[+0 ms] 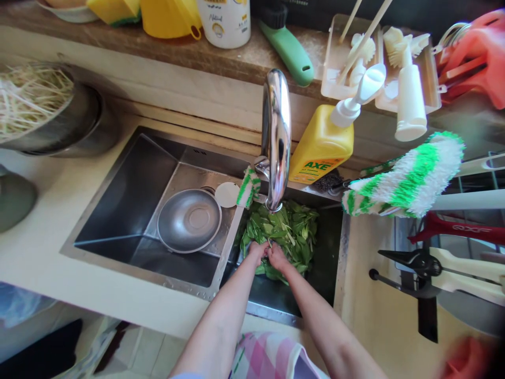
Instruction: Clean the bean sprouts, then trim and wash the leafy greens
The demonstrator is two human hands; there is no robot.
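Observation:
A heap of green leaves lies in the right sink basin, under the chrome faucet. My left hand and my right hand meet at the near side of the heap, with their fingers bent in close together. Something small and pale shows between the fingertips, too small to name. The left basin holds a round metal bowl and a white disc.
Behind the faucet stands a yellow AXE bottle. A green-and-white cloth hangs at the right, above pale-handled shears. A pot of pale sprouts sits at the left. Bottles and brushes line the ledge.

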